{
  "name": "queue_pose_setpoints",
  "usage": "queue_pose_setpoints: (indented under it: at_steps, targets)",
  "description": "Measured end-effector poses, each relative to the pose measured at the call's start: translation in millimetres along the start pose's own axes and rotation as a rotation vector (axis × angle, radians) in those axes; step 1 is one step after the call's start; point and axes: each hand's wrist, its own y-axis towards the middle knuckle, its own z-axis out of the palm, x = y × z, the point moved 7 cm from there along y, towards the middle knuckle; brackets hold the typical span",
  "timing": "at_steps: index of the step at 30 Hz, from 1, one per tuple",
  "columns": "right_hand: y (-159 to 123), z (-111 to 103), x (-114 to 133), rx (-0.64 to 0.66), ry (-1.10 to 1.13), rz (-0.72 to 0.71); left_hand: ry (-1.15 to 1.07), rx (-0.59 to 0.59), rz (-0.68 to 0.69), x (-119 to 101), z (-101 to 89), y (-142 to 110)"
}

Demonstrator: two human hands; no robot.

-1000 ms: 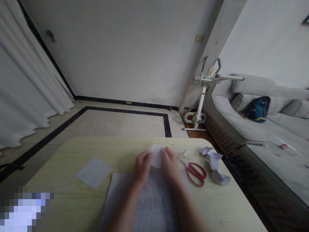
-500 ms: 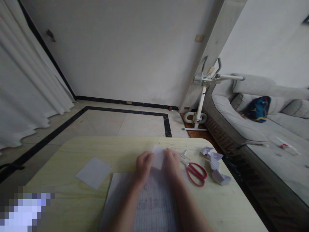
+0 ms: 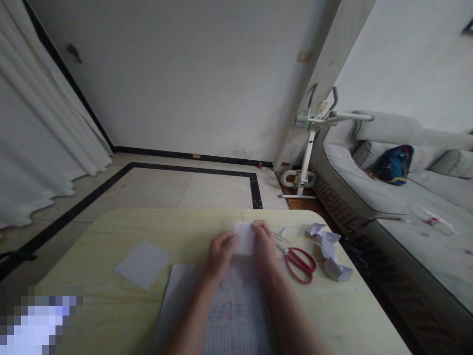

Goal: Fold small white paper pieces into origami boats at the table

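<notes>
Between my two hands is a small white piece of paper (image 3: 244,238), held up just past the far edge of an open lined notebook (image 3: 236,325). My left hand (image 3: 220,250) pinches its left side, fingers closed. My right hand (image 3: 264,246) grips the right side, its fingers bent round the edge. Beside my right hand lie red-handled scissors (image 3: 301,265), with thin paper scraps (image 3: 283,233) just behind them. A square sheet of white paper (image 3: 143,264) lies flat on the table to the left.
Several folded white paper pieces (image 3: 330,251) sit along the right side of the pale wooden table (image 3: 92,310). A grey sofa (image 3: 436,246) stands to the right, and a white exercise machine (image 3: 308,153) is beyond the table.
My right hand has shifted slightly up along the paper, and more of the paper shows between the hands. The scissors, scraps and square sheet stay where they were.
</notes>
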Motion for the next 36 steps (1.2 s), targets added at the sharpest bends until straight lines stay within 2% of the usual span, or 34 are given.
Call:
queue_pose_setpoints:
  at_steps: [7,12,15,29,36]
  targets:
    - [-2,5,-5,0.056,0.163,0.081,-0.022,-0.016,-0.031,1,-0.9,0]
    - [-3,15,-6,0.173,0.165,0.094,-0.053,-0.127,-0.026,1,-10.9,4]
    - [-4,17,-8,0.207,0.174,0.115,-0.059,-0.148,-0.026,1,-12.5,4]
    - [-4,14,-10,0.147,0.164,0.189,-0.048,-0.129,-0.018,1,-11.0,4]
    - [-4,15,-8,0.204,0.005,0.107,-0.073,-0.2,-0.024,7,-16.6,5]
